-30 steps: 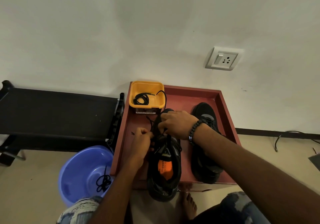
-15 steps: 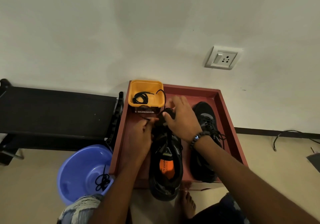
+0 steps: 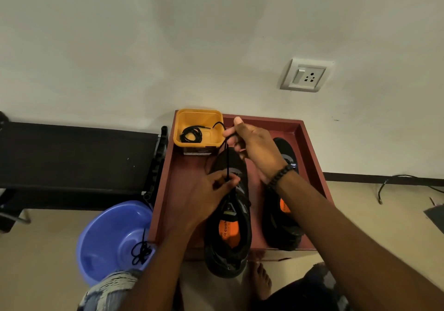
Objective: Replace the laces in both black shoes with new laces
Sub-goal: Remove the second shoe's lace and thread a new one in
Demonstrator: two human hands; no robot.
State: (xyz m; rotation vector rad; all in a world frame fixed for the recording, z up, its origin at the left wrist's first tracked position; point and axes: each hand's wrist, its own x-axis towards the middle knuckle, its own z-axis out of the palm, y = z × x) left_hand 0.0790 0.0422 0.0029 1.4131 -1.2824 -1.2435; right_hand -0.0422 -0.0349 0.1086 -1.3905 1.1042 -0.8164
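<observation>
The left-hand black fabric shoe with the orange insole (image 3: 228, 217) lies lengthwise on the red-brown tray worktop (image 3: 310, 147), its heel overhanging the near edge. A thin black lace (image 3: 227, 159) now runs taut from its eyelet area up to the right hand (image 3: 254, 149), which has risen toward the yellow plastic tub (image 3: 182, 123) since half a second ago and pinches the lace near its free end. The left hand (image 3: 211, 190) pinches the same lace down at the shoe. Judgement: the lace is being drawn through a lower eyelet, so relacing of this shoe is at an early stage. The second black shoe (image 3: 283, 212) lies just beside it. A coiled black lace (image 3: 191, 134) rests in the tub; another tangled lace (image 3: 141, 250) lies in the blue plastic basin (image 3: 108, 234) on the floor.
</observation>
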